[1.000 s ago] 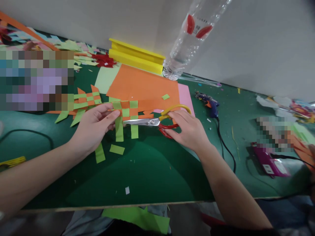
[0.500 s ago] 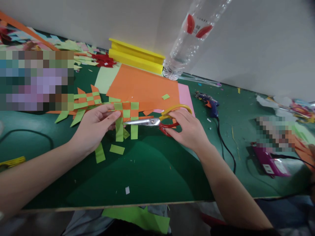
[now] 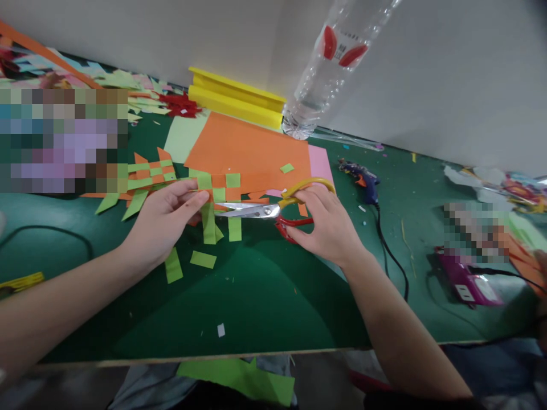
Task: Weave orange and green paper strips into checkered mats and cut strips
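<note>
In the head view, the scissors (image 3: 268,212) reach across the lower part of a woven green-and-orange piece (image 3: 219,195), blades slightly parted. Of the two hands, the left hand (image 3: 168,215) is just past the scissors' tips, pinching that piece between thumb and fingers; the right hand (image 3: 322,219) is curled through the scissors' handles. Nearer the person than the scissors, a broad stretch of green bench (image 3: 265,296) runs to its pale front edge (image 3: 205,359), carrying one small white scrap (image 3: 221,330); beyond the scissors, a grey wall (image 3: 239,40) bounds it. Counted around the scissors: one orange sheet (image 3: 252,139), one yellow folded strip (image 3: 235,102) and one clear bottle (image 3: 322,74) beyond, one glue gun (image 3: 363,179) and, farther off, one purple box (image 3: 468,279) to the right, one other woven piece (image 3: 156,172) to the left.
</note>
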Demonstrator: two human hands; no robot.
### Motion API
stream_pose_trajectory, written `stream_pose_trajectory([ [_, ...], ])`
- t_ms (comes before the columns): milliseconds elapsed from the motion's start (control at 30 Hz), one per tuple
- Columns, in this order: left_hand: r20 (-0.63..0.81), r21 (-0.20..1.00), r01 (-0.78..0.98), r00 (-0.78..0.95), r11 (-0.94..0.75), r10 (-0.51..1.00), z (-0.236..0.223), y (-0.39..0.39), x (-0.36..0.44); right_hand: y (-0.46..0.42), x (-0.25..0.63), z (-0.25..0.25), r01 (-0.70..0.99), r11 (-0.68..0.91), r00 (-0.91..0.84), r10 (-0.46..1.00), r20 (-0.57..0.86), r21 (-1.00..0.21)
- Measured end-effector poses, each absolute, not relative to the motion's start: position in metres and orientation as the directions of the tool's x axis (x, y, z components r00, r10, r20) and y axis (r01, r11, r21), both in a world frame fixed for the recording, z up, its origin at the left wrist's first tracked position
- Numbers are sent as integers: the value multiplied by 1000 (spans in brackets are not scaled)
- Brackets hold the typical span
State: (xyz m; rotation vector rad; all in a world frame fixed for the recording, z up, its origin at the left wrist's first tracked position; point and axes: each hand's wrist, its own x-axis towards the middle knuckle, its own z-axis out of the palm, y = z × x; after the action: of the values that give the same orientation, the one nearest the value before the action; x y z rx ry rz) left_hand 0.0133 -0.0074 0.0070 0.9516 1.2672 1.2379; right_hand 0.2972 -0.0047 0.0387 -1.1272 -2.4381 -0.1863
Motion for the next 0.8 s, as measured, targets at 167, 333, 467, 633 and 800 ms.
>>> stream_pose_trajectory([
  [167,-102,987,-137,-110,87,989,10,-8,15,-6,297,39,755,653,-561,686,463,-54],
  [333,-110,979,-192,-180,75,977,16,-9,17,-5,299,39,759,651,-569,675,470,-15],
  [467,-47,967,-253,-155,7,987,14,-8,15,-4,300,38,753,658,-586,672,453,-2],
  [633,-36,965,-264,-164,-8,986,12,-8,14,-4,300,38,750,661,-592,676,439,-7],
  [800,-43,960,-281,-172,-7,984,13,-7,16,-4,300,39,745,667,-602,665,441,10],
])
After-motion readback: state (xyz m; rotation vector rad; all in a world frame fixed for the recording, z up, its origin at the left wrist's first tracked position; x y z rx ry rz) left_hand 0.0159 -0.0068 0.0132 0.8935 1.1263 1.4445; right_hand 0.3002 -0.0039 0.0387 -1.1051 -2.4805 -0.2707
